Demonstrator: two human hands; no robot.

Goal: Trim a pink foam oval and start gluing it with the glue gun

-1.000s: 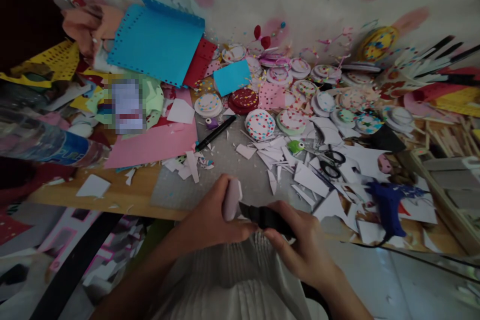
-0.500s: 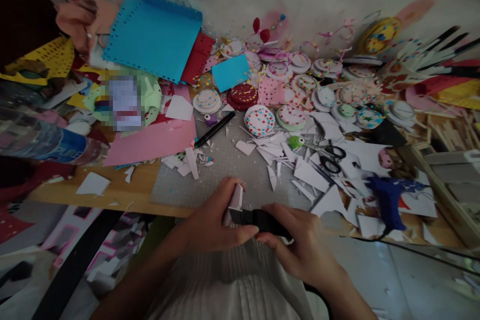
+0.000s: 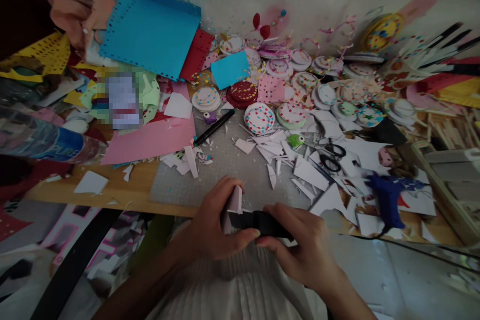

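Observation:
At the table's front edge, my left hand (image 3: pixel 215 225) is closed around a small white foam piece (image 3: pixel 235 200), gripping it between the fingers and the palm. My right hand (image 3: pixel 300 240) grips a black utility knife (image 3: pixel 273 225). Its dark, broad blade points left and touches the edge of the foam piece, where a thin sliver stands up. The left thumb lies along the blade's near side, with its tip close to the knife's handle. Part of the foam piece is hidden behind my left fingers.
A grey cutting mat (image 3: pixel 221 160) lies beneath white scraps (image 3: pixel 311 172), a black pen (image 3: pixel 213 127) and scissors (image 3: pixel 332 155). A blue glue gun (image 3: pixel 388 205) rests at right. Decorated round discs (image 3: pixel 259 118) crowd the back. A plastic bottle (image 3: pixel 56 140) lies at left.
The blade has shifted slightly along the foam piece's edge, and a thin sliver there has lifted a little. Both hands keep their grip; the view has moved slightly.

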